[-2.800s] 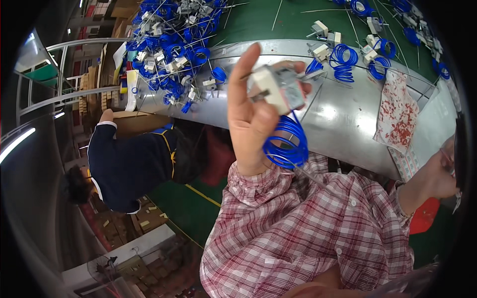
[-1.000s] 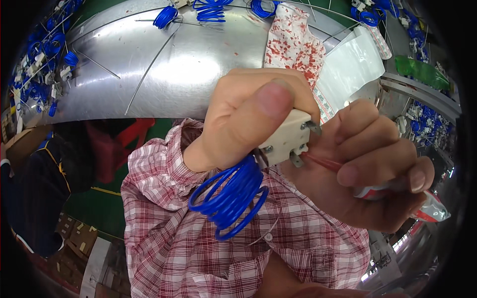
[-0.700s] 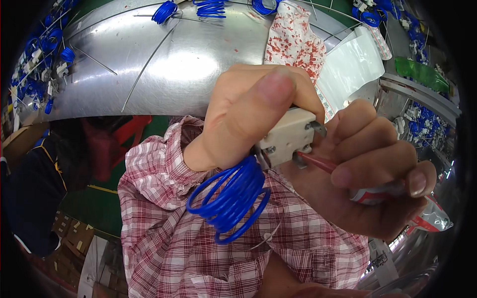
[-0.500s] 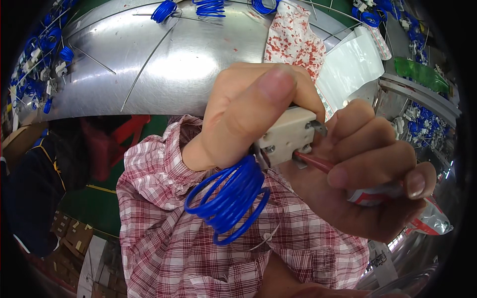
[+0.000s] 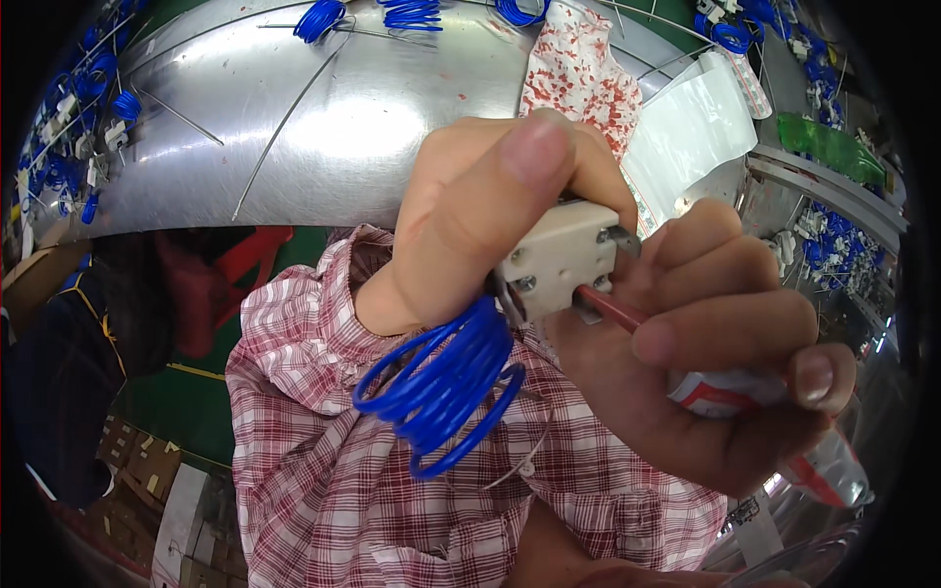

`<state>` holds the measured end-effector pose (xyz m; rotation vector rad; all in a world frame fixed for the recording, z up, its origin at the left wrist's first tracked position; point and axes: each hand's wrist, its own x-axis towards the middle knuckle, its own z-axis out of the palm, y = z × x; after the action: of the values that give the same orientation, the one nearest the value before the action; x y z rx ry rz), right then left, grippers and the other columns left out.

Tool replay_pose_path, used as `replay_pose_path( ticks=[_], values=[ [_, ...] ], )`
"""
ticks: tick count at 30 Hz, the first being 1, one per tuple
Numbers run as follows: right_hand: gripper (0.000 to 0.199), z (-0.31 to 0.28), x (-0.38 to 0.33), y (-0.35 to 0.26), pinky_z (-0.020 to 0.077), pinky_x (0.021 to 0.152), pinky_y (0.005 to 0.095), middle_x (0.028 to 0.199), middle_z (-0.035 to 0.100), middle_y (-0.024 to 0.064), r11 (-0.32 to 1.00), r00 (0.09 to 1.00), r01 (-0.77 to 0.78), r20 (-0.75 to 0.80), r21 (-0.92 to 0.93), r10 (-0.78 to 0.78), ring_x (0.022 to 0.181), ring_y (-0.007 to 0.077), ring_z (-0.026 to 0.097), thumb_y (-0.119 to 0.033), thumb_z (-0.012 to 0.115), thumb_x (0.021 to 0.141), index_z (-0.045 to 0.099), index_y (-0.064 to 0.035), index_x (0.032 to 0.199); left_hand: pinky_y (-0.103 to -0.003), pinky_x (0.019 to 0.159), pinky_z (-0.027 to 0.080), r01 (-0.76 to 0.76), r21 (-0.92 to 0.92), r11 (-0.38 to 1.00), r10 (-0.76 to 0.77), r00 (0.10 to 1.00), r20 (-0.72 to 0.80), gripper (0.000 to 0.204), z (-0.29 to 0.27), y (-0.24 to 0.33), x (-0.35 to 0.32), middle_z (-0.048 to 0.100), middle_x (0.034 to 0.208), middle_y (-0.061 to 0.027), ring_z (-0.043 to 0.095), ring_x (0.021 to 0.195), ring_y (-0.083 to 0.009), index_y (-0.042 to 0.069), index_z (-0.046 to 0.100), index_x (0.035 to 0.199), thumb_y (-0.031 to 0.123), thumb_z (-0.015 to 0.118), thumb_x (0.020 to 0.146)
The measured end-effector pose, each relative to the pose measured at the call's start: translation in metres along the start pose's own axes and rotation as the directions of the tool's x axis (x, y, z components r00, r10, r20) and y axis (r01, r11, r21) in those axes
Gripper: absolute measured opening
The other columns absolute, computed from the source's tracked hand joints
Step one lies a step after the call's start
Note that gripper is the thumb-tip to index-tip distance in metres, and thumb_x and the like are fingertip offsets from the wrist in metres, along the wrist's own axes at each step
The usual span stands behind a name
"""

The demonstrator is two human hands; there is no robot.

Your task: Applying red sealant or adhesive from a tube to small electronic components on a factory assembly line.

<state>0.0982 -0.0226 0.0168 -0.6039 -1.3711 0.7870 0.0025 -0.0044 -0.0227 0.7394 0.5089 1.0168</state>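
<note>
My left hand (image 5: 480,211) grips a small cream block-shaped part (image 5: 557,257) with metal pins, close under the camera. A coil of blue wire (image 5: 443,382) hangs from that part below my thumb. My right hand (image 5: 716,353) is closed around a squeeze tube (image 5: 774,421) with a red nozzle (image 5: 610,309); the nozzle tip touches the underside of the cream part. Both forearms wear a red and white plaid sleeve (image 5: 323,451).
A shiny metal table (image 5: 323,118) curves across the top, with more blue wire coils (image 5: 319,18) and white parts along its far and left edges. A red-spotted plastic bag (image 5: 578,73) and a clear bag (image 5: 686,122) lie on it. A person in dark clothing (image 5: 59,372) sits at lower left.
Earlier my left hand held the part and coil up alone over the table. Since then both hands have come together close to the camera, and the tube nozzle stays against the part.
</note>
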Motion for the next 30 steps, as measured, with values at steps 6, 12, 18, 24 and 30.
replay_pose_path(
  ticks=[6,12,18,24,30],
  values=[
    [0.043,0.000,0.000,0.005,0.0332,0.045,0.0278,0.065,0.050,0.0110,0.996,0.998,0.047,-0.027,-0.078,-0.050,0.044,0.0137,0.035,-0.033,0.016,0.090,0.038,-0.0030,0.110,-0.024,0.055,0.034,0.048,0.127,0.991,-0.040,0.997,-0.063,0.068,0.004,0.002,0.001,0.047,0.063,-0.0088,0.042,0.058,-0.0139,0.001,0.050,0.062,0.050,0.009,0.086],
    [0.044,-0.015,0.004,0.012,0.0314,0.043,0.0271,0.065,0.050,0.0107,0.997,0.988,0.068,0.139,-0.044,-0.061,0.043,0.0134,0.034,-0.033,0.014,0.089,0.040,-0.0025,0.109,-0.023,0.055,0.037,0.016,-0.085,0.996,-0.023,0.996,-0.091,0.060,-0.001,-0.009,0.003,0.052,0.063,-0.0090,0.047,0.058,-0.0134,-0.001,0.054,0.066,0.045,0.020,0.085],
    [0.045,-0.017,0.004,0.017,0.0287,0.041,0.0261,0.064,0.050,0.0090,0.998,0.992,0.033,0.123,0.052,-0.039,0.043,0.0128,0.033,-0.031,0.014,0.089,0.044,-0.0019,0.105,-0.022,0.054,0.041,-0.018,-0.168,0.986,-0.001,0.993,-0.116,0.053,0.001,-0.011,0.004,0.058,0.062,-0.0109,0.053,0.056,-0.0133,-0.003,0.058,0.066,0.040,0.033,0.084],
    [0.042,-0.031,0.007,0.016,0.0268,0.041,0.0246,0.060,0.048,0.0050,0.994,0.968,-0.069,0.246,0.079,0.048,0.042,0.0116,0.029,-0.030,0.015,0.088,0.045,-0.0039,0.102,-0.022,0.054,0.041,-0.018,-0.177,0.984,0.003,0.996,-0.086,0.050,-0.002,-0.018,0.004,0.058,0.062,-0.0107,0.053,0.057,-0.0131,-0.003,0.058,0.066,0.038,0.034,0.083],
    [0.037,-0.026,0.010,0.016,0.0227,0.037,0.0227,0.057,0.045,0.0028,0.988,0.965,-0.136,0.237,0.075,0.114,0.040,0.0099,0.025,-0.028,0.018,0.087,0.045,-0.0052,0.099,-0.022,0.054,0.040,-0.021,-0.187,0.982,0.011,0.999,-0.052,0.049,-0.004,-0.019,0.004,0.057,0.062,-0.0103,0.052,0.058,-0.0127,-0.002,0.057,0.066,0.039,0.035,0.083]
  ],
)
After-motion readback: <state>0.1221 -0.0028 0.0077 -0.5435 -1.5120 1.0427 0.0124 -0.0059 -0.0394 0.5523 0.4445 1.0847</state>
